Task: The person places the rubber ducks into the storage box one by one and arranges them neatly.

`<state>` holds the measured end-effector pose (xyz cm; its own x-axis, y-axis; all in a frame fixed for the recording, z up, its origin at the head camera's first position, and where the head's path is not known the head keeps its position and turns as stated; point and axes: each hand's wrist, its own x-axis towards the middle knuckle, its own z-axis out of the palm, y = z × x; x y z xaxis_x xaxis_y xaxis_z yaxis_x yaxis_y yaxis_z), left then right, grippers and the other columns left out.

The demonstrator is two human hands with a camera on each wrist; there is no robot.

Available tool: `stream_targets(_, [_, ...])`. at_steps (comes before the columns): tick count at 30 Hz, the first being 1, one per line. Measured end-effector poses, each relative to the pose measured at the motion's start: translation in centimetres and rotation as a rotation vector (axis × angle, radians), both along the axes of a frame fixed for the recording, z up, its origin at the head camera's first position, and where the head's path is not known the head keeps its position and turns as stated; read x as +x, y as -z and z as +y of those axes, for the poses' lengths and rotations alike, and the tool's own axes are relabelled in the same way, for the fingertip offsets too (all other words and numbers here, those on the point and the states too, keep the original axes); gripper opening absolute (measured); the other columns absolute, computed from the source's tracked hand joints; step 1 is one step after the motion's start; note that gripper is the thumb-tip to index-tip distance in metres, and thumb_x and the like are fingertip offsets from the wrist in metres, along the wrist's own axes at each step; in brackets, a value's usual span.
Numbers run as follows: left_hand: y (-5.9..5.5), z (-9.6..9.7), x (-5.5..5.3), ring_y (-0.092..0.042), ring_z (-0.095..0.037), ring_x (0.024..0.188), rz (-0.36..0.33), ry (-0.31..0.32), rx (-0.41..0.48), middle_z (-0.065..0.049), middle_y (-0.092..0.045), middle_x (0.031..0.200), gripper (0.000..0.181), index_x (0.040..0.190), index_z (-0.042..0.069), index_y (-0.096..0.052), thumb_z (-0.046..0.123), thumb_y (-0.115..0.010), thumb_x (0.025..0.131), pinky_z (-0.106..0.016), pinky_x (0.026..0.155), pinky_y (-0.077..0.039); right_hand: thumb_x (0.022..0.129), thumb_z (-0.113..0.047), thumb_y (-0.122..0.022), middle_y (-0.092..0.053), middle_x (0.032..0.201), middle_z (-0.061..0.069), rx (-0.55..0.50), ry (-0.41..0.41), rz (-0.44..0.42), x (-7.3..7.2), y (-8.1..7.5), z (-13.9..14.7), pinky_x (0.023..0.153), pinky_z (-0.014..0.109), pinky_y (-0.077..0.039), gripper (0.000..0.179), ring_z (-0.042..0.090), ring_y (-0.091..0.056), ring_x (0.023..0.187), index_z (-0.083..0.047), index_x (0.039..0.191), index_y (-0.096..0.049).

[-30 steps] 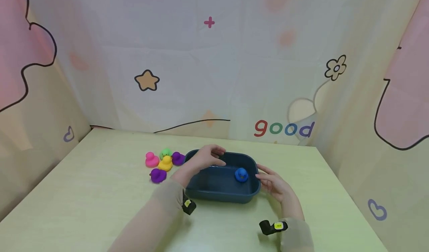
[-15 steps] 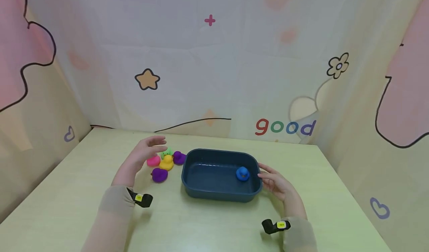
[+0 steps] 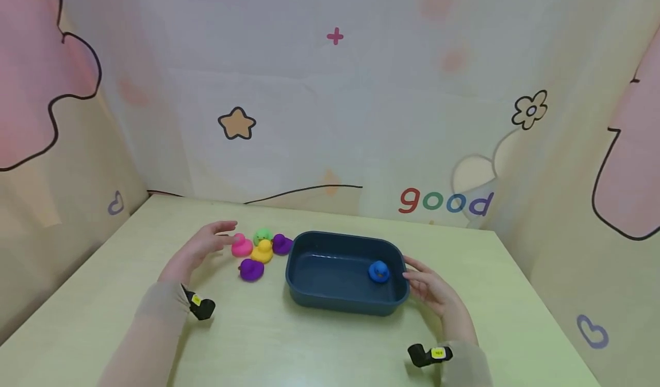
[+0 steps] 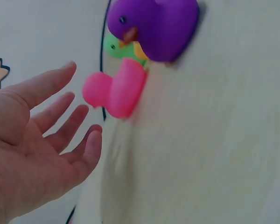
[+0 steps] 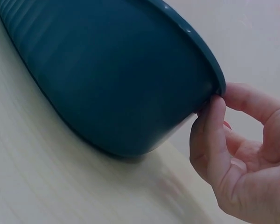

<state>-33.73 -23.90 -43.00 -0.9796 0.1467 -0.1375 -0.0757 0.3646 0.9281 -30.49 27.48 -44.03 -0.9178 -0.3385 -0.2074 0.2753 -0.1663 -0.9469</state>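
My left hand is at the left edge of a group of rubber ducks, fingers relaxed and parted, nothing in it. The nearest is a pink duck, just off the fingertips. Behind and beside it are a green duck, a yellow duck and two purple ducks, one at the front and one at the back. My right hand pinches the rim at the right end of a dark blue plastic basin. Inside the basin, near its right end, sits a blue duck.
A pale wooden table carries everything. Printed curtains stand along its back and both sides. The back purple duck sits close against the basin's left end.
My left hand has moved from over the basin leftward, passing above the ducks, and lowered to beside the pink duck. My right hand has stayed at the basin's rim.
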Motion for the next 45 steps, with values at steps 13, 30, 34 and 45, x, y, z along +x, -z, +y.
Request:
stream_targets(13, [1.5,-1.3,-1.2,-0.034,-0.046,0.137,-0.014,0.199,-0.092,-0.024,-0.034,0.152,0.061,0.151,0.006,-0.034,0.015,-0.059,0.096,-0.057,0.109,-0.036,0.099,0.000,-0.046,-0.069,0.098,-0.004,-0.031,0.004,-0.008,0.6,0.3,-0.4,0.074,0.015,-0.055,0.052,0.002,-0.067,0.076,-0.003,0.148,-0.031])
stream_targets(30, [1.1,-1.6,-0.8,-0.047,-0.041,0.127,0.029,0.059,-0.165,-0.025,-0.044,0.144,0.057,0.142,0.000,-0.045,0.026,-0.064,0.095,-0.039,0.091,-0.049,0.099,0.002,-0.044,-0.070,0.093,-0.004,-0.080,-0.006,-0.005,0.4,0.1,-0.8,0.071,0.015,-0.055,0.043,0.002,-0.067,0.073,-0.008,0.141,-0.040])
stream_targets(34, [0.9,-1.6,-0.6,-0.049,-0.038,0.125,0.043,-0.015,-0.121,-0.023,-0.049,0.141,0.064,0.140,0.000,-0.047,0.034,-0.069,0.091,-0.041,0.094,-0.050,0.099,0.003,-0.043,-0.070,0.090,-0.005,-0.081,0.008,0.000,0.3,0.2,-0.6,0.070,0.014,-0.055,0.039,0.001,-0.067,0.073,-0.011,0.136,-0.044])
stream_targets(45, [2.1,-0.3,-0.4,-0.047,-0.030,0.116,0.002,-0.205,-0.033,-0.018,-0.053,0.128,0.059,0.134,-0.002,-0.048,0.028,-0.072,0.089,-0.038,0.092,-0.045,0.100,0.003,-0.043,-0.071,0.092,-0.004,-0.085,0.017,-0.003,0.1,0.4,-0.2,0.072,0.014,-0.055,0.033,0.002,-0.068,0.074,-0.022,0.116,-0.057])
